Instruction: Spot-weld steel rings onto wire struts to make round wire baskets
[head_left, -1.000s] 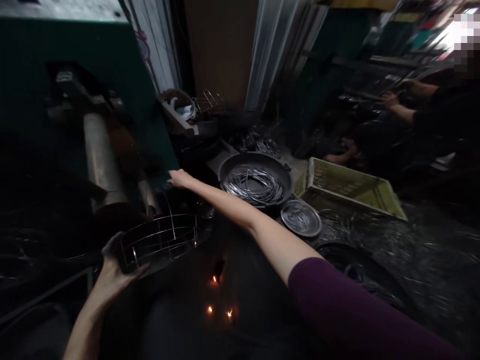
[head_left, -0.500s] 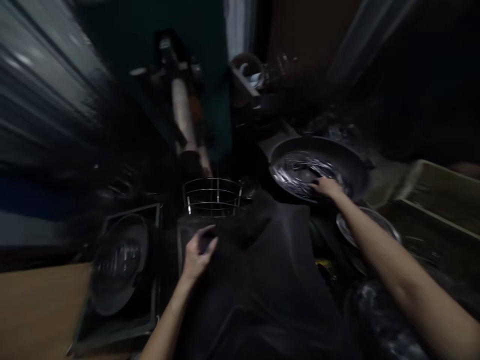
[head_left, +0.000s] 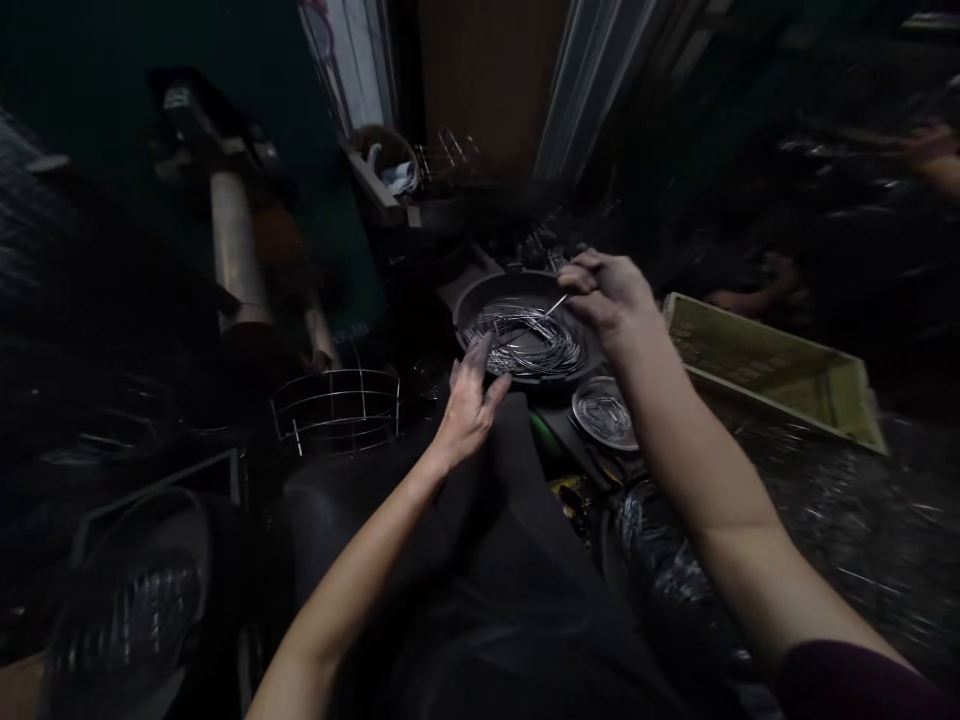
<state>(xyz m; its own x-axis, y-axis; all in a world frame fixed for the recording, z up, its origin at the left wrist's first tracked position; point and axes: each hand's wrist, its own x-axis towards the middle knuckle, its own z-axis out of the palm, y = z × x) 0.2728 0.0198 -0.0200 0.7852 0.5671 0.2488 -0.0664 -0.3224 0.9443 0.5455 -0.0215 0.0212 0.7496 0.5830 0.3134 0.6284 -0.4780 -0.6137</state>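
A round dark pan [head_left: 469, 300] holds a ring-shaped heap of thin metal wire pieces [head_left: 559, 352]. Over its right rim, my right hand [head_left: 609, 290] pinches a thin metal wire [head_left: 556, 305] between thumb and fingers. My left hand [head_left: 470, 400] is at the pan's lower left edge, fingers apart, with nothing visible in it. To the lower right of the pan sits a smaller round dish [head_left: 604, 412] with small metal pieces. A round wire frame [head_left: 337, 408] stands left of my left hand.
A yellow-green crate [head_left: 772, 370] lies at the right, with another person's hand [head_left: 932, 143] beyond it. A machine with a pale cylinder [head_left: 234, 240] stands at the upper left. Shiny metal pieces fill a container [head_left: 656, 545] at the lower right.
The view has turned to the right. My right hand has risen from inside the pan and now holds a wire. My left hand has moved up to the pan's edge.
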